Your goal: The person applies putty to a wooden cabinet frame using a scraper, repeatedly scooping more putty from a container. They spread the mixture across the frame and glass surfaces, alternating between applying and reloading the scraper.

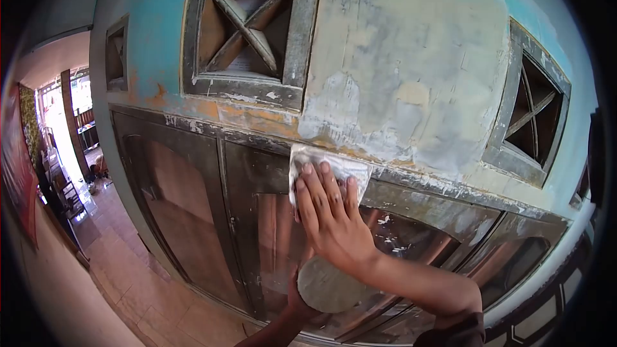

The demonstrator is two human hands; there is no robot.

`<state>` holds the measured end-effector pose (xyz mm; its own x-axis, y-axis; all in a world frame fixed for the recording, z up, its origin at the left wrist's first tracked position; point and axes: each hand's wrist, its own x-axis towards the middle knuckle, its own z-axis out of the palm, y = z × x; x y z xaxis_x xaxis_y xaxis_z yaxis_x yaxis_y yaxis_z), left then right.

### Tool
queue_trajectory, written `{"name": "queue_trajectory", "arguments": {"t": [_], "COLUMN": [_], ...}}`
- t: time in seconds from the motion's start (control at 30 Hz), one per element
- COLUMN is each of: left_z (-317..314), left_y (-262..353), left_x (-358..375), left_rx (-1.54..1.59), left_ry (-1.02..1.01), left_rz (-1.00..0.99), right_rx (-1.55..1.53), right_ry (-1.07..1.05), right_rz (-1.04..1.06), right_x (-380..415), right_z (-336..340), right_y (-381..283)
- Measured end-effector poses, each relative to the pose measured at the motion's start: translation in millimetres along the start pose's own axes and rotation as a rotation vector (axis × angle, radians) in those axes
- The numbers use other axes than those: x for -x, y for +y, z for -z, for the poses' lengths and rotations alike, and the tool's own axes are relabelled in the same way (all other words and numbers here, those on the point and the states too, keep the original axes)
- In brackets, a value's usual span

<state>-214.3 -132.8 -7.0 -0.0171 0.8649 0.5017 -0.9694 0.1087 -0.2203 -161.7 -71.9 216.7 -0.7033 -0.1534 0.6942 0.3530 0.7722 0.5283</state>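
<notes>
My right hand presses a thin, shiny, squarish putty spreader against the lower edge of the patched wall, just above the dark wooden window frame. Its fingers lie spread over the sheet, and the thumb is hidden. Lower down, my left hand grips the side of a round grey object, which looks like a disc or the top of a tub of putty. Most of that hand's fingers are hidden behind it. White and grey smears mark the wall around the spreader.
Vents with crossed wooden bars, one at upper left and another at right, are set in the wall. Glazed window panels run below. At left, a tiled floor leads to a bright doorway.
</notes>
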Motion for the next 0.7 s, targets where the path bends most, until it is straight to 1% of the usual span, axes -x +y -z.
{"name": "queue_trajectory", "arguments": {"t": [0.03, 0.1, 0.13, 0.2, 0.33, 0.4, 0.43, 0.47, 0.53, 0.57, 0.6, 0.67, 0.7], "left_z": [-1, -4, -12, -28, -50, -55, -57, -60, -68, -76, -89, -121, -129], "left_y": [7, 19, 27, 34, 55, 67, 73, 80, 95, 103, 108, 121, 133], "left_x": [5, 13, 19, 23, 30, 35, 38, 41, 52, 59, 62, 61, 63], "left_rx": [0.002, -0.170, -0.170, -0.718, -0.614, -0.613, -0.515, -0.512, -0.410, -0.499, -0.499, -0.739, -0.679], "left_ry": [0.002, 0.077, 0.080, 0.435, 0.362, 0.375, 0.358, 0.357, 0.257, 0.254, 0.255, 0.108, 0.067], "left_rz": [0.004, -0.035, -0.035, -0.241, -0.281, -0.363, -0.395, -0.397, -0.444, -0.473, -0.475, -0.508, -0.549], "right_rx": [0.003, 0.176, 0.195, 0.200, 0.243, 0.241, 0.218, 0.218, 0.207, 0.214, 0.212, 0.251, 0.232], "right_ry": [-0.003, 0.028, 0.044, 0.059, 0.064, 0.020, -0.020, -0.020, -0.023, -0.087, -0.087, -0.096, -0.070], "right_rz": [-0.003, -0.046, -0.065, -0.063, -0.031, -0.024, -0.023, -0.019, -0.063, -0.066, -0.065, -0.060, -0.060], "right_x": [-6, -18, -29, -38, -37, -31, -27, -24, -16, -12, -6, 8, 15], "right_z": [-8, -23, -33, -42, -48, -38, -30, -29, -27, -20, -19, -18, -21], "right_y": [-3, -5, -4, 0, 6, 8, 10, 13, 19, 24, 29, 37, 40]}}
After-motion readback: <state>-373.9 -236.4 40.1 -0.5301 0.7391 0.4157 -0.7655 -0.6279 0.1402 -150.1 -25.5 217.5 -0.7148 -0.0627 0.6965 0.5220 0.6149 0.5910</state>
